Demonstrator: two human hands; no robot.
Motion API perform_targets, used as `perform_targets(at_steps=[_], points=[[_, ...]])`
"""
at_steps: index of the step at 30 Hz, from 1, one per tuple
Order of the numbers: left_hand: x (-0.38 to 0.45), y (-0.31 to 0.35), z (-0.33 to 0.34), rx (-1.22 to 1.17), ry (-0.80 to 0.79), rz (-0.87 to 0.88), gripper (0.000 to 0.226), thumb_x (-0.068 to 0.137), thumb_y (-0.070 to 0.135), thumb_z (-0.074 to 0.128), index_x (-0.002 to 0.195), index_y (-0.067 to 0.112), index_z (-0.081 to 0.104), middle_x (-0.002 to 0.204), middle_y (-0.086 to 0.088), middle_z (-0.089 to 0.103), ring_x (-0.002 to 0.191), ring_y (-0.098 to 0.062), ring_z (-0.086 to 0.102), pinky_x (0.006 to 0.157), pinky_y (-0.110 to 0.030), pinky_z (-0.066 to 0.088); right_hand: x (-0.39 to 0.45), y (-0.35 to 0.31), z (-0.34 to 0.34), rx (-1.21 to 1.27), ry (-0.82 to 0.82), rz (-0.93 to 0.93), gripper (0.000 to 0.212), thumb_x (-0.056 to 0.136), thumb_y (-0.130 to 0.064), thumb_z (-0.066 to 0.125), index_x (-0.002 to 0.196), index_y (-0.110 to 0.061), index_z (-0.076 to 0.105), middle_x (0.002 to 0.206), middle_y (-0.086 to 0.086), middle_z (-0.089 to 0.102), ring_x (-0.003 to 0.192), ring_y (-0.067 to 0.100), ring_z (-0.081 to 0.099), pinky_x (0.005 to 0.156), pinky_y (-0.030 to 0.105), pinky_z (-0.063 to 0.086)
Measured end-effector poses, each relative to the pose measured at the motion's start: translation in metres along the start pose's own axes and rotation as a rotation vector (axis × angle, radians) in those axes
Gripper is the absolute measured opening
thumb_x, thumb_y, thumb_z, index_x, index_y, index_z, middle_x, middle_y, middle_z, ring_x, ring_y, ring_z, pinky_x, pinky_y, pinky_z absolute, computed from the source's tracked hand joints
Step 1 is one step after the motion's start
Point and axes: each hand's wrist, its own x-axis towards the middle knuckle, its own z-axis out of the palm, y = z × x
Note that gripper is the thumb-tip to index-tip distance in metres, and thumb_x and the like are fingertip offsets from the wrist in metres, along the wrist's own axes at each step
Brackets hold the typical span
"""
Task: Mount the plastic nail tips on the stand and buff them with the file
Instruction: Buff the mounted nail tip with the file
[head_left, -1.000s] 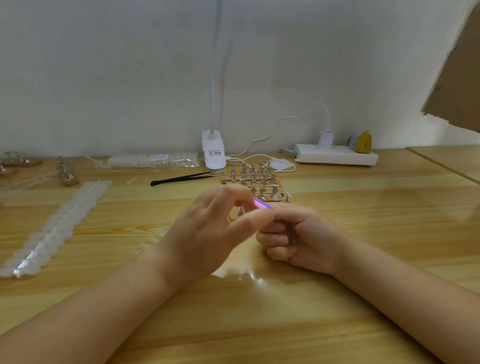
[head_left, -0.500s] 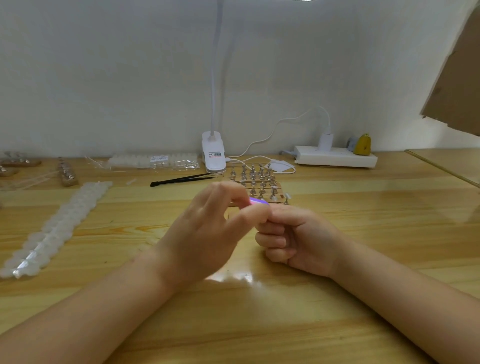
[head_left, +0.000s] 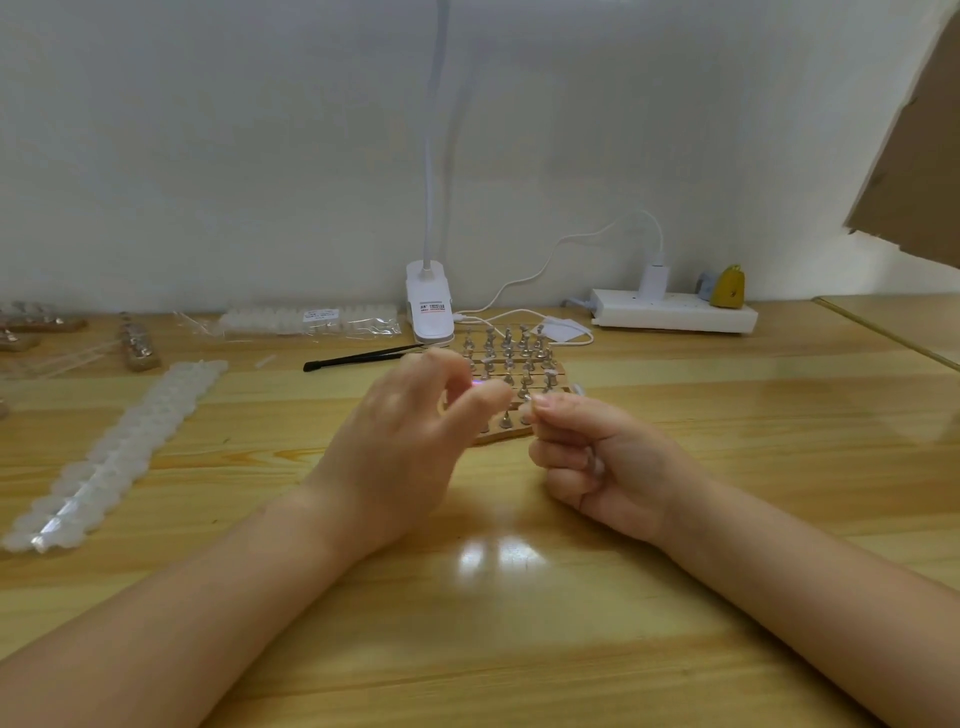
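My left hand (head_left: 400, 457) pinched the purple file (head_left: 476, 384), my right hand (head_left: 597, 457) pinched something too small to identify, just before the stand (head_left: 511, 374), so buffing looked underway, mostly unfinished.

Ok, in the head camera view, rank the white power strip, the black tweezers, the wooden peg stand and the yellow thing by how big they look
1. White power strip, longest.
2. Wooden peg stand and black tweezers: similar extent; the hands hide part of the stand, so no ranking.
3. Yellow thing, smallest, though farthest back.
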Motion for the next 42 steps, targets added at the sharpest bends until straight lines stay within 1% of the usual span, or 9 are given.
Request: perform_targets(at_steps=[3,7,12,19,23,27,31,36,42], points=[[0.000,-0.002,0.001,-0.008,0.033,-0.029,0.047,0.080,-0.007,0.066,0.114,0.018,0.045,0.097,-0.014,0.050,0.076,-0.029,0.052,0.064,-0.043,0.051,0.001,-0.001,-0.001,0.020,0.065,-0.021,0.008,0.074,-0.016,0.063,0.076,-0.010,0.058,0.050,-0.008,0.033,0.040,0.002,0.028,0.033,0.012,0.018],[-0.002,0.006,0.006,-0.005,0.021,0.142,0.044,0.082,-0.005,0.058,0.117,0.019,0.046,0.104,-0.007,0.042,0.082,-0.022,0.046,0.074,-0.032,0.040,0.001,0.000,0.001,-0.027,0.043,-0.022,0.013,0.074,-0.015,0.061,0.072,-0.016,0.049,0.051,-0.008,0.034,0.041,0.002,0.028,0.033,0.013,0.017],[-0.001,-0.003,0.002,-0.008,0.039,0.027,0.049,0.078,-0.003,0.074,0.113,0.019,0.046,0.100,-0.008,0.046,0.076,-0.027,0.055,0.067,-0.039,0.050,0.000,0.000,0.001,0.011,0.061,-0.013,0.009,0.075,-0.015,0.060,0.070,-0.014,0.053,0.051,-0.008,0.039,0.040,0.002,0.028,0.034,0.012,0.015],[-0.001,0.004,0.002,0.007,0.007,0.094,0.026,0.091,0.005,0.046,0.113,0.019,0.047,0.105,-0.004,0.039,0.084,-0.022,0.049,0.073,-0.037,0.048,-0.001,-0.002,0.000,-0.038,0.015,0.004,0.013,0.078,-0.014,0.059,0.066,-0.015,0.056,0.055,-0.007,0.033,0.044,0.004,0.027,0.037,0.014,0.015],[0.001,0.003,0.001,-0.045,0.088,0.075,0.032,0.088,-0.001,0.059,0.111,0.018,0.048,0.108,-0.003,0.041,0.084,-0.022,0.051,0.077,-0.036,0.048,-0.001,-0.001,0.000,-0.040,-0.010,0.002,0.010,0.077,-0.018,0.060,0.067,-0.015,0.060,0.055,-0.007,0.033,0.044,0.004,0.029,0.036,0.013,0.018],[0.001,0.015,0.002,-0.071,0.043,0.191,0.022,0.096,0.005,0.047,0.115,0.017,0.048,0.111,-0.004,0.045,0.091,-0.023,0.052,0.082,-0.033,0.046,-0.001,-0.001,0.000,-0.090,-0.065,-0.011,0.002,0.076,-0.016,0.059,0.075,-0.015,0.060,0.054,-0.007,0.041,0.043,0.002,0.033,0.038,0.014,0.019],[-0.001,-0.001,0.000,-0.021,0.047,0.056,0.040,0.082,-0.006,0.064,0.111,0.017,0.048,0.102,-0.011,0.059,0.085,-0.028,0.059,0.075,-0.042,0.052,0.000,-0.002,-0.002,-0.052,-0.046,0.008,0.010,0.078,-0.018,0.059,0.069,-0.015,0.063,0.057,-0.006,0.030,0.045,0.004,0.031,0.039,0.015,0.017],[0.002,0.017,0.003,-0.149,0.106,0.168,0.042,0.084,-0.006,0.066,0.115,0.017,0.048,0.110,-0.002,0.046,0.089,-0.022,0.056,0.083,-0.031,0.046,-0.001,0.000,-0.004,-0.113,-0.102,0.006,0.018,0.072,-0.006,0.065,0.087,-0.010,0.056,0.054,-0.006,0.042,0.041,0.003,0.033,0.040,0.016,0.018],[0.003,0.014,-0.001,-0.223,0.147,0.106,0.035,0.088,-0.005,0.058,0.115,0.014,0.045,0.109,-0.002,0.046,0.090,-0.021,0.056,0.079,-0.035,0.050,0.001,0.000,-0.004,-0.061,-0.041,-0.007,0.005,0.077,-0.015,0.060,0.078,-0.012,0.057,0.058,-0.004,0.036,0.043,0.004,0.033,0.036,0.014,0.020]])
